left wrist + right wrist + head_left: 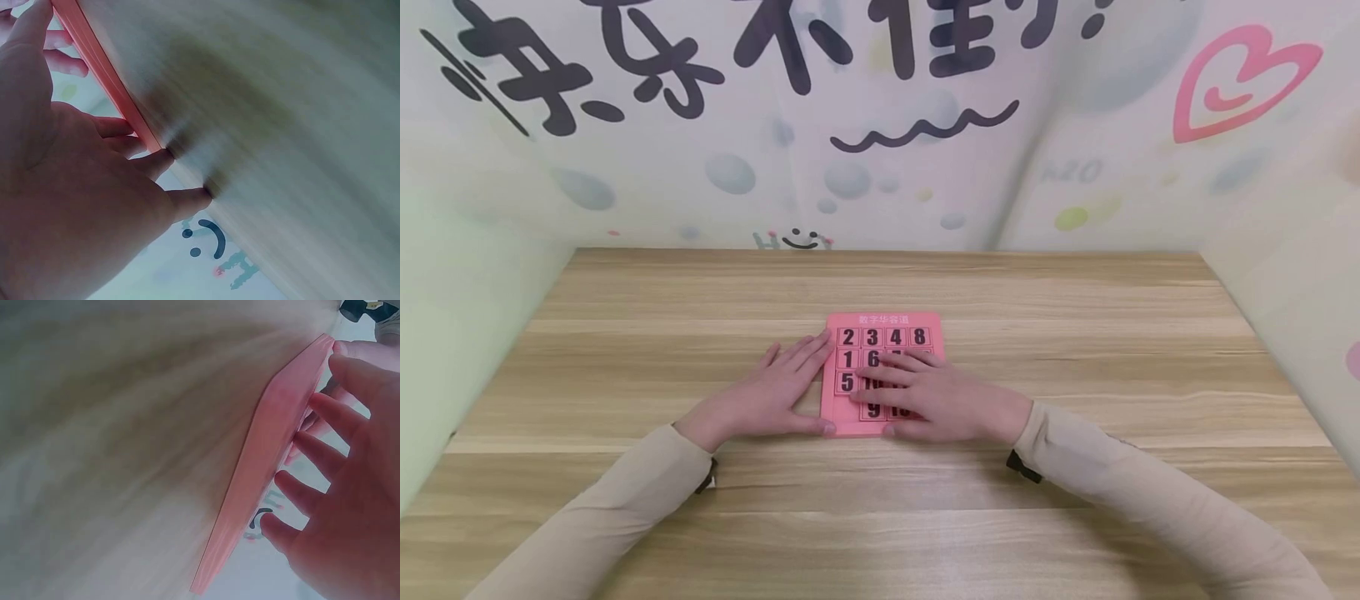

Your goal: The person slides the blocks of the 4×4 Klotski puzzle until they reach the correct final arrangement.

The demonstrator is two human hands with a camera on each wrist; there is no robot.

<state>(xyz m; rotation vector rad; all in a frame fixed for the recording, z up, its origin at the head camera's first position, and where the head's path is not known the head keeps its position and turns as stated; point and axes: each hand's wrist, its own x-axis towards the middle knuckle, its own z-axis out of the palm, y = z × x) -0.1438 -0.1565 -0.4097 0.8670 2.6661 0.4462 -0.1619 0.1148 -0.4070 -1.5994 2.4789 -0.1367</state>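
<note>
A pink sliding number puzzle (844, 428) lies flat on the table, its black-numbered tiles in rows. Its top row reads 2, 3, 4, 8, and the left column below shows 1 and 5; a gap lies under the 5. Along the puzzle's left edge, my left hand (771, 392) rests with fingers extended, thumb at the lower left corner. My right hand (951, 402) spreads its straight fingers over the middle and right tiles, hiding several numbers. In the right wrist view, the puzzle's pink side (256, 456) runs beside those fingers.
The wood-grain table (662, 292) extends around the puzzle on all sides. Behind it stands a pale wall (662, 192) with black lettering, bubbles and a pink heart (1247, 79). Side walls border the table left and right.
</note>
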